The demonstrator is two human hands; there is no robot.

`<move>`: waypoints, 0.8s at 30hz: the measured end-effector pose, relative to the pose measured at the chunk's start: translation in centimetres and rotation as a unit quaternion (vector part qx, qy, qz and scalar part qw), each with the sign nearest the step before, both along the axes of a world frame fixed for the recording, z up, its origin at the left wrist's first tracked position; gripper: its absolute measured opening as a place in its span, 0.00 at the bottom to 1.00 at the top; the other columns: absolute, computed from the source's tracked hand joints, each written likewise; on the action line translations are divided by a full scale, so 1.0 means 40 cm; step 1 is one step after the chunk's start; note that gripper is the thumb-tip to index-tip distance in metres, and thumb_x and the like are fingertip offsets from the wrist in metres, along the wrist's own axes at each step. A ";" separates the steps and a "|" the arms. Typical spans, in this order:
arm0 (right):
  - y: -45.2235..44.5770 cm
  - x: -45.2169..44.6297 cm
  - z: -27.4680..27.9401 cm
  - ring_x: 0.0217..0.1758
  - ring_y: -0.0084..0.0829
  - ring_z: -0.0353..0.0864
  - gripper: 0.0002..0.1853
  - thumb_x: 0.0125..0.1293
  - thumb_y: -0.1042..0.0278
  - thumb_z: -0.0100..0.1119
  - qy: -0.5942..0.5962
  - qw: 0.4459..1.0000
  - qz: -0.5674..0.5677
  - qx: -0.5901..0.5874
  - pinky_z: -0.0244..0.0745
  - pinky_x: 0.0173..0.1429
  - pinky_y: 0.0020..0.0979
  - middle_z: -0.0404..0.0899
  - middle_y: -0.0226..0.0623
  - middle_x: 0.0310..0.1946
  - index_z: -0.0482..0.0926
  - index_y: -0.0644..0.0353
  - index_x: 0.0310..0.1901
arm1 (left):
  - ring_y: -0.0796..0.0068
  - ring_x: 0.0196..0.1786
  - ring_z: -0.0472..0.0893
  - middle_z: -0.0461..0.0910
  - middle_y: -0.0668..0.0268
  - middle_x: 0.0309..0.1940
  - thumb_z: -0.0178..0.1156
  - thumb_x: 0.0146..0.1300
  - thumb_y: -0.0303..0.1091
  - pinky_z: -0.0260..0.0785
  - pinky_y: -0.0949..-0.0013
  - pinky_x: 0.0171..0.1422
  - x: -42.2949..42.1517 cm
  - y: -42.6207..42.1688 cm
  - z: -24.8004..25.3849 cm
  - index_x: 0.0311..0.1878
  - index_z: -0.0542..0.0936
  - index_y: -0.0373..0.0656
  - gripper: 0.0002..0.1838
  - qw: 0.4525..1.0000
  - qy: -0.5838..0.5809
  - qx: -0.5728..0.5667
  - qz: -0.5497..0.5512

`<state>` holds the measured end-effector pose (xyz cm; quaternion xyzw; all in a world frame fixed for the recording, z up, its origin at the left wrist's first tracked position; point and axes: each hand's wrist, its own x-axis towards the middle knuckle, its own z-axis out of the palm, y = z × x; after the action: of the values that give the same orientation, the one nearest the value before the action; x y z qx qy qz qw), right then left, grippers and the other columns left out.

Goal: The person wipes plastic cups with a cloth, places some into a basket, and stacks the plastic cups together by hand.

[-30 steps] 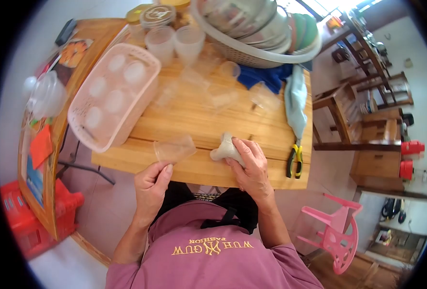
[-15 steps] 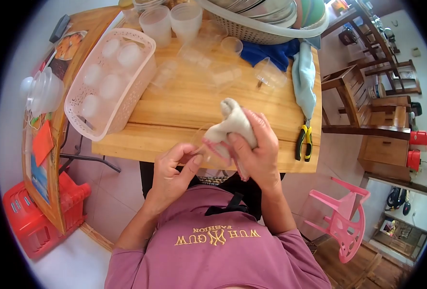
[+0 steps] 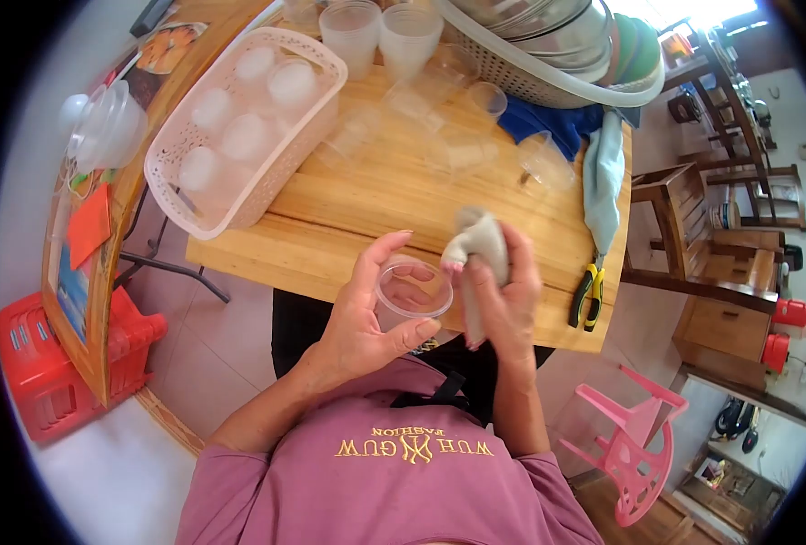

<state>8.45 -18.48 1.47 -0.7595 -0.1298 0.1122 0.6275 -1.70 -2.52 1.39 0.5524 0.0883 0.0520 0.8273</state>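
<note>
Since half a second ago, the left hand (image 3: 364, 315) has widened from a pinch to a curl, the clear cup (image 3: 413, 289) has turned its mouth towards the wearer, and the pale cloth (image 3: 484, 242) has come away beside it. Left thumb and fingers hold the cup from opposite sides, probably to leave its mouth unobstructed. Fingers and thumb of the right hand (image 3: 509, 304) are clamped on the cloth, apparently bunched so that a folded tip stands out; pink edging shows. Held near the table's close edge, the cup looks thin-walled, with a paler round rim and fingers visible through it. Farther out on the wooden table (image 3: 385, 204), loose cups (image 3: 462, 153) lie scattered, perhaps for easy reach, between a pink basket (image 3: 296, 150) and pliers (image 3: 588, 295)
</note>
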 end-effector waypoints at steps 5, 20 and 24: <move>-0.030 0.042 0.045 0.48 0.38 0.83 0.21 0.62 0.79 0.64 -0.129 0.990 -0.021 -0.055 0.79 0.49 0.35 0.79 0.45 0.49 0.76 0.66 0.57 | 0.75 0.43 0.78 0.78 0.57 0.53 0.79 0.53 0.43 0.74 0.69 0.53 0.013 0.046 0.014 0.77 0.55 0.40 0.55 0.980 0.054 0.172 -0.081; -0.029 0.074 0.141 0.46 0.44 0.80 0.13 0.51 0.75 0.68 -0.215 0.852 0.447 -0.167 0.76 0.47 0.42 0.78 0.38 0.41 0.83 0.59 0.41 | 0.51 0.54 0.82 0.81 0.47 0.51 0.80 0.47 0.49 0.74 0.60 0.57 0.032 0.087 0.018 0.74 0.61 0.35 0.56 0.923 0.027 0.282 -0.262; -0.018 0.079 0.153 0.47 0.45 0.80 0.16 0.51 0.74 0.69 -0.210 0.840 0.472 -0.167 0.76 0.48 0.42 0.78 0.40 0.44 0.82 0.60 0.44 | 0.49 0.56 0.81 0.80 0.46 0.53 0.80 0.47 0.49 0.73 0.59 0.58 0.035 0.083 0.018 0.74 0.60 0.34 0.56 0.912 0.006 0.313 -0.264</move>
<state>11.63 -19.19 7.58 -0.7047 -0.5805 0.2531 0.3200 -0.30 0.78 2.11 0.7863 -0.0764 -0.1473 0.5952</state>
